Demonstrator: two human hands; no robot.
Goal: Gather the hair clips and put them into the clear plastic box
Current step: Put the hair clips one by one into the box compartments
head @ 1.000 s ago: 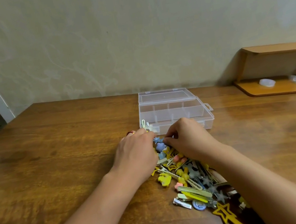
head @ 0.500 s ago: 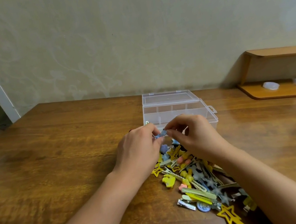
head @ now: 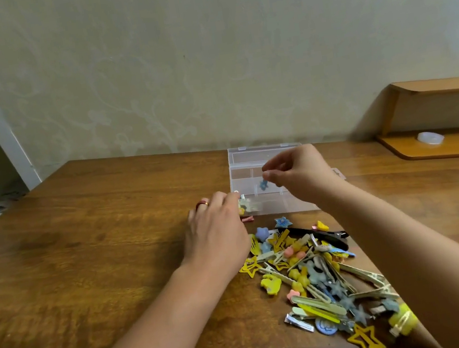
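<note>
— Where are your hands?

— My right hand is raised over the clear plastic box, thumb and forefinger drawn together, the other fingers curled. A small blue clip shows just below those fingertips, over one of the middle compartments. Whether I am pinching it or it hangs free of my fingers, I cannot tell.

— And the left?

— My left hand lies low on the wooden table, at the box's near left corner. Its fingers bend forward to the box's edge. They reach a few pale clips lying in the near left compartment, but I cannot tell if they grip anything. There is a red ring on one finger.

— Where are the hair clips?

— Most sit in a loose heap on the table, just in front of the box, between my forearms. Yellow stars, blue stars, pink and yellow shapes, long pale green clips, all tangled together. A black clip lies across the far side of the heap. A small pink piece rests on the table against the box's front wall.

— And the box itself?

— It is open, lid folded back toward the wall, dividers showing inside.

— Anything else around?

— A wooden shelf stands at the far right with a clear round thing on its lower board.
</note>
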